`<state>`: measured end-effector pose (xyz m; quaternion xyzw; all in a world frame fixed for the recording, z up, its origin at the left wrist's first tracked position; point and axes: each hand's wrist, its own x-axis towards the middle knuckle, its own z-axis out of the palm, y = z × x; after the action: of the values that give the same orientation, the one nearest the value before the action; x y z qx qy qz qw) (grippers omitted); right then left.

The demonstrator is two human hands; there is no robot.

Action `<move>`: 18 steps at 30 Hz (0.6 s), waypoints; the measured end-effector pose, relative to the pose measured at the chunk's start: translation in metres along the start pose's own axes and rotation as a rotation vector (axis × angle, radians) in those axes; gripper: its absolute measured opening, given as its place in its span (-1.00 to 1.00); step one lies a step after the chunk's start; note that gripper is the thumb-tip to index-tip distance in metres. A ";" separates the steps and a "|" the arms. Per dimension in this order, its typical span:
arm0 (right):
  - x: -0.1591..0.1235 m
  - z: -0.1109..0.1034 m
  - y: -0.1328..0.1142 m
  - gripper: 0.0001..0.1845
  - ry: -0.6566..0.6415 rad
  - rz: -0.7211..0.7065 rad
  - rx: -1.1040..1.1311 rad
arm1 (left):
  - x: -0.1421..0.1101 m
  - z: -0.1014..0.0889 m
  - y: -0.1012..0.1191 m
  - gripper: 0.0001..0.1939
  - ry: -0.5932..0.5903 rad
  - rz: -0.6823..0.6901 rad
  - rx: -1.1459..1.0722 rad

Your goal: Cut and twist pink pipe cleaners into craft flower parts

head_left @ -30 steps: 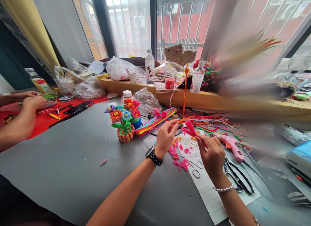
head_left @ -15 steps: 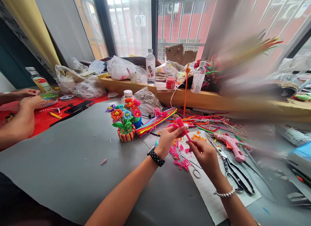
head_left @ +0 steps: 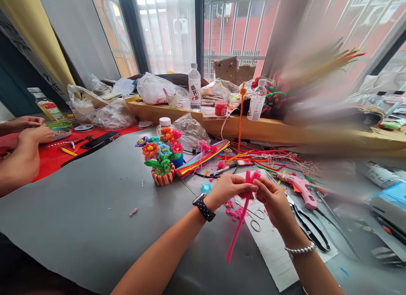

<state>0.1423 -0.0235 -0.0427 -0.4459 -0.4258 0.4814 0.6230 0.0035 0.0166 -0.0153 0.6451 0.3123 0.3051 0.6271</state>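
Note:
Between my two hands is a bundle of pink pipe cleaners point(head_left: 238, 231), folded into loops at the top with a long stem hanging down toward me. My left hand point(head_left: 229, 189) is closed, pinching the bundle from the left. Closed on its looped upper right side is my right hand point(head_left: 273, 198). Under them lie small scissors point(head_left: 255, 224) and pink fuzzy scraps point(head_left: 235, 213) on a white paper sheet point(head_left: 269, 255). Large shears point(head_left: 312, 227) rest to the right of my right hand, partly hidden by it.
Left of my hands stands a striped pot of pipe-cleaner flowers point(head_left: 163, 176), with a bundle of coloured pipe cleaners point(head_left: 203, 159) behind. A pink glue gun point(head_left: 300, 186) lies at right. Another person's hands point(head_left: 34, 132) are over a red cloth at far left. The right side is blurred.
The pink pipe cleaners have turned from pointing upward to hanging stem-down. My right hand has risen from the lower end to the looped top, beside my left hand.

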 end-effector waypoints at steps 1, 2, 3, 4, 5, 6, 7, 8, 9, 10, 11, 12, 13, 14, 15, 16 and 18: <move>0.000 0.000 -0.001 -0.76 0.012 -0.008 -0.001 | 0.000 0.002 0.000 -0.65 -0.016 -0.016 -0.001; 0.000 0.000 -0.001 -0.78 0.030 -0.016 0.002 | -0.001 0.003 0.000 -0.66 -0.028 -0.034 -0.007; 0.000 -0.001 -0.001 -0.79 0.049 -0.024 0.007 | -0.001 0.004 -0.001 -0.67 -0.039 -0.050 -0.017; 0.000 -0.001 -0.002 -0.79 0.071 -0.035 0.009 | -0.001 0.004 -0.001 -0.68 -0.051 -0.064 -0.029; 0.000 -0.001 -0.001 -0.80 0.094 -0.046 0.009 | -0.001 0.004 -0.001 -0.69 -0.062 -0.078 -0.042; 0.001 -0.002 -0.001 -0.80 0.114 -0.057 0.004 | -0.001 0.004 -0.002 -0.70 -0.073 -0.092 -0.055; 0.001 -0.002 -0.001 -0.79 0.127 -0.068 -0.006 | -0.002 0.003 -0.002 -0.70 -0.081 -0.109 -0.066; 0.001 -0.002 -0.001 -0.79 0.132 -0.079 -0.019 | -0.002 0.003 -0.002 -0.70 -0.087 -0.126 -0.073; 0.001 -0.002 0.000 -0.79 0.131 -0.089 -0.034 | -0.002 0.002 -0.002 -0.70 -0.094 -0.140 -0.078; 0.000 -0.002 0.000 -0.78 0.127 -0.101 -0.049 | -0.002 0.002 -0.002 -0.70 -0.098 -0.150 -0.082; 0.000 -0.002 0.000 -0.78 0.124 -0.115 -0.064 | -0.003 0.001 -0.001 -0.70 -0.101 -0.158 -0.091; 0.000 -0.002 0.001 -0.77 0.128 -0.137 -0.081 | -0.003 0.001 0.000 -0.70 -0.103 -0.164 -0.106; 0.000 -0.002 0.001 -0.77 0.140 -0.164 -0.100 | -0.003 0.001 0.000 -0.71 -0.103 -0.168 -0.124; 0.000 -0.003 0.002 -0.77 0.155 -0.195 -0.121 | -0.003 0.002 0.001 -0.71 -0.103 -0.172 -0.145; -0.001 -0.003 0.002 -0.76 0.170 -0.227 -0.146 | -0.003 0.002 0.001 -0.71 -0.105 -0.178 -0.168; -0.001 -0.004 0.003 -0.75 0.186 -0.256 -0.172 | -0.003 0.003 0.002 -0.70 -0.106 -0.185 -0.193; -0.002 -0.004 0.003 -0.72 0.220 -0.300 -0.233 | -0.003 0.004 0.001 -0.69 -0.101 -0.192 -0.244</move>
<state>0.1449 -0.0256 -0.0466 -0.4962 -0.4697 0.2793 0.6747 0.0053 0.0119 -0.0141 0.5460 0.3013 0.2466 0.7418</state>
